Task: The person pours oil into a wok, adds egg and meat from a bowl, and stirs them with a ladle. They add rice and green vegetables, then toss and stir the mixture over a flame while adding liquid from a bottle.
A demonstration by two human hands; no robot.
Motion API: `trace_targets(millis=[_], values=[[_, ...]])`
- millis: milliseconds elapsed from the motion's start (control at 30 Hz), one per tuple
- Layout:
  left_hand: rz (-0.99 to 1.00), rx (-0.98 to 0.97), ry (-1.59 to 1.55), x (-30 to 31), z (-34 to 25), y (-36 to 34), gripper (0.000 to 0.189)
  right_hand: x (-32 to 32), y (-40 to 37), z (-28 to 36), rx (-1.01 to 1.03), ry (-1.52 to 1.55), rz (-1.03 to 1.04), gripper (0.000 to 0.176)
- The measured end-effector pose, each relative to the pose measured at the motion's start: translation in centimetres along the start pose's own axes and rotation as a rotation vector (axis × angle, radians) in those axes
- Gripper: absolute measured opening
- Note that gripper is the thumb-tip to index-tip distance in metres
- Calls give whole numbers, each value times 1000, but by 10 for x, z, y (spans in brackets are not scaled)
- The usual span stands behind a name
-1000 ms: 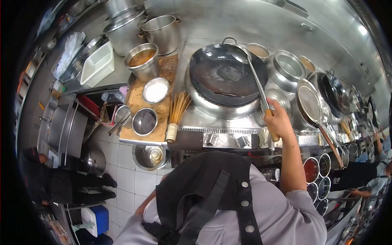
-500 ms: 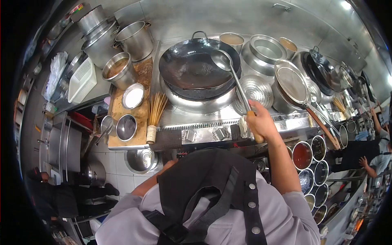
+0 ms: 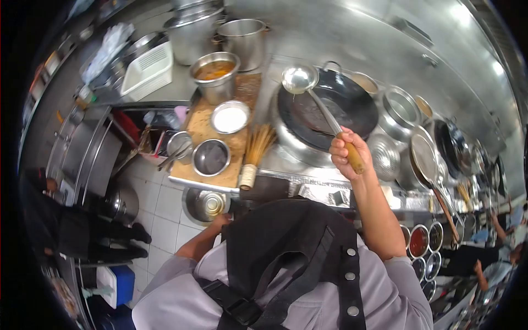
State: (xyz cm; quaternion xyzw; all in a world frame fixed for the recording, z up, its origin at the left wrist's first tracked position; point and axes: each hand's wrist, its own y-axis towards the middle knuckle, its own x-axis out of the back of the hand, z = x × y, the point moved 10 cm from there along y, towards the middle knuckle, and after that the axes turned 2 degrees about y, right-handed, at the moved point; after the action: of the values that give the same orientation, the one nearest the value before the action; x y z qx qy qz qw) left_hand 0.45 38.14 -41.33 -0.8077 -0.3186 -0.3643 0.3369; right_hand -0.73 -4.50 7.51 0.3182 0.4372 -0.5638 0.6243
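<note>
My right hand (image 3: 352, 154) is wrapped round the wooden handle of a long metal ladle (image 3: 328, 113). The ladle's bowl is raised over the left rim of a large black wok (image 3: 352, 107), and a thin drip hangs below it. Dark, shiny liquid or oil coats the wok's inside. Low at the counter's front edge is my left hand (image 3: 222, 221), beside a steel basin (image 3: 198, 206); its fingers are mostly hidden by my body. A bundle of bamboo sticks (image 3: 258, 148) lies between the wok and a wooden board (image 3: 214, 140).
On the board stand a bowl of white stuff (image 3: 230, 117), a steel bowl (image 3: 211, 158) and a pot of orange liquid (image 3: 214, 71). A white basket (image 3: 147, 72) is at the left. Strainers (image 3: 423, 151) and sauce pots (image 3: 419, 240) are at the right. Other people stand at both sides.
My right hand has lifted the ladle out of the wok, swinging its bowl up and leftward. The view has turned left, so the counter appears farther right.
</note>
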Motion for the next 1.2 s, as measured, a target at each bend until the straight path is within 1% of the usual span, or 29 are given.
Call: trace_targets(millis=[67, 100, 167, 200, 233, 267, 300, 367, 400, 433, 467, 500, 533, 567, 600, 633, 700, 733, 767, 833, 867, 900, 933, 967, 1000, 1033, 1100, 1133, 1200], values=[[32, 120, -266, 5, 15, -45, 37, -45, 36, -20, -61, -8, 126, 11], [20, 129, -271, 5, 24, -55, 37, -58, 62, -27, -74, -11, 135, 11], [98, 422, -310, -21, 68, -89, 40, -84, 109, -49, -125, -7, 159, 19], [167, 324, -124, -29, 77, -91, 43, -102, 121, -64, -125, -8, 166, 19], [216, 219, 61, -19, 67, -97, 45, -109, 134, -67, 4, -283, 13, 25], [222, 192, 63, -7, 63, -107, 49, -112, 139, -60, 138, -553, -146, 32], [261, 341, 52, -20, 95, -120, 49, -113, 140, -64, 141, -549, -148, 32], [204, 344, 9, -14, 109, -131, 49, -111, 122, -52, 273, -653, -121, 45], [205, 296, 9, -12, 112, -136, 46, -101, 105, -42, 271, -597, -98, 51], [193, 221, 17, 8, 92, -133, 45, -99, 81, -30, 291, -582, -21, 48], [180, 147, 25, 19, 80, -130, 43, -84, 51, -15, 303, -578, -91, 51], [166, 73, 34, 26, 72, -127, 41, -65, 20, 4, 304, -646, -194, 54], [207, -88, 287, 24, 57, -124, 33, -41, -14, 23, 269, -803, -319, 56], [258, 3, 161, 25, 64, -118, 33, -25, -51, 39, 267, -1048, -541, 59], [282, 79, 62, 13, 84, -111, 33, -2, -83, 53, 236, -1343, -693, 60], [304, 104, 19, 3, 97, -105, 33, 9, -111, 57, 175, -1633, -846, 61], [352, 89, -17, -9, 104, -87, 32, 16, -158, 46, 186, -1869, -985, 62], [372, 69, -26, -9, 100, -76, 32, 26, -177, 35, 158, -1657, -1020, 68], [394, 37, -18, -10, 92, -63, 32, 61, -193, 30, 329, -1534, -891, 63], [449, -44, 8, -14, 71, -31, 32, 44, -215, -8, 306, -1134, -925, 62], [482, -101, 37, -18, 51, -10, 32, 38, -228, -17, 297, -1142, -1030, 64], [521, -166, 67, -28, 28, 12, 32, 40, -240, -21, 209, -1384, -1109, 63], [561, -244, 109, -41, -1, 36, 32, 56, -251, -25, 452, -1559, -1053, 60], [602, -316, 146, -49, -38, 50, 31, 30, -260, -35, 183, -1549, -1172, 60], [642, -389, 190, -61, -72, 63, 31, 30, -277, -42, 451, -1708, -1168, 61], [679, -455, 232, -74, -104, 71, 31, 16, -296, -53, 432, -1573, -1176, 62], [732, -579, 305, -102, -163, 74, 31, -22, -353, -76, 745, -1556, -1104, 64], [751, -635, 339, -116, -190, 72, 31, -31, -392, -90, 774, -1529, -1179, 64], [783, -724, 389, -141, -245, 63, 31, -39, -456, -121, 853, -1156, -1072, 68]])
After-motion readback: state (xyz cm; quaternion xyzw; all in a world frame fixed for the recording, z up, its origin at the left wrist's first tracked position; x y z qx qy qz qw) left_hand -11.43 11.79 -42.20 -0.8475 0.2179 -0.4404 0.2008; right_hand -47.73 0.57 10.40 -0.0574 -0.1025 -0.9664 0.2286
